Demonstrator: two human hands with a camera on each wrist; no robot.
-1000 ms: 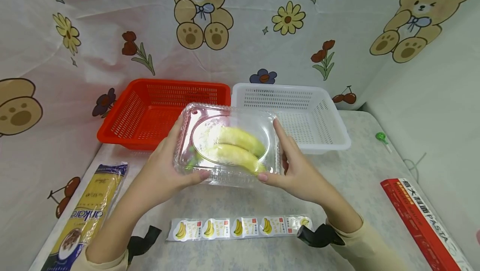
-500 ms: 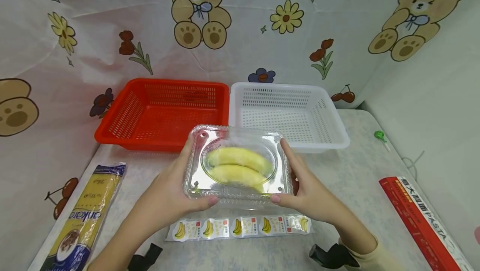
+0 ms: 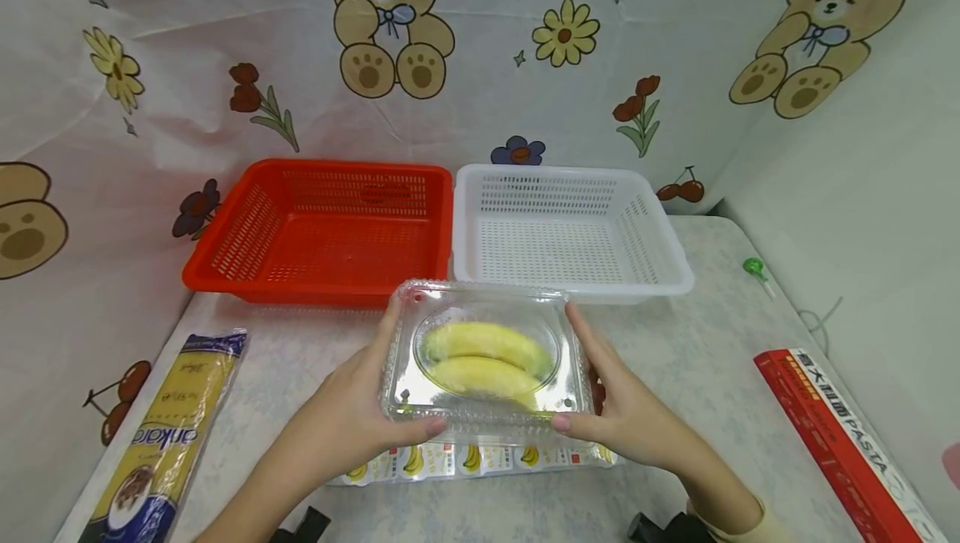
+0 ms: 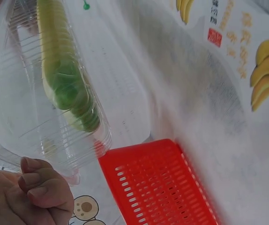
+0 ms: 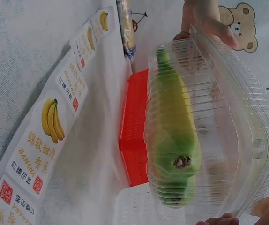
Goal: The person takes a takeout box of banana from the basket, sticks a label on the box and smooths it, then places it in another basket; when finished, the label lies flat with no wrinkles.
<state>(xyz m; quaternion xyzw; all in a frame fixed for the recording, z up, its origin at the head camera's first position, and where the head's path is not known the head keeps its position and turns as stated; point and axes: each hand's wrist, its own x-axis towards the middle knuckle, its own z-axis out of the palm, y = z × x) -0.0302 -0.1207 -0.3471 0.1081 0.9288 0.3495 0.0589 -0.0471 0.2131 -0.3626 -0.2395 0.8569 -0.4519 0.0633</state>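
Note:
A clear plastic clamshell box with two yellow-green bananas inside is held up above the table. My left hand grips its left side, thumb along the near edge. On the opposite side my right hand grips it the same way. The lid looks closed in the head view. The right wrist view shows the green banana ends through the ribbed wall. Just under the box lies a strip of banana stickers, partly hidden by box and hands.
Behind the box stand a red basket and a white basket, side by side. A yellow pasta bag lies at left, a red pasta box at right. Further back on the right is a small green-topped stick.
Both hands have brought the box down and nearer to me, slightly to the right. It now covers part of the sticker strip and less of the baskets.

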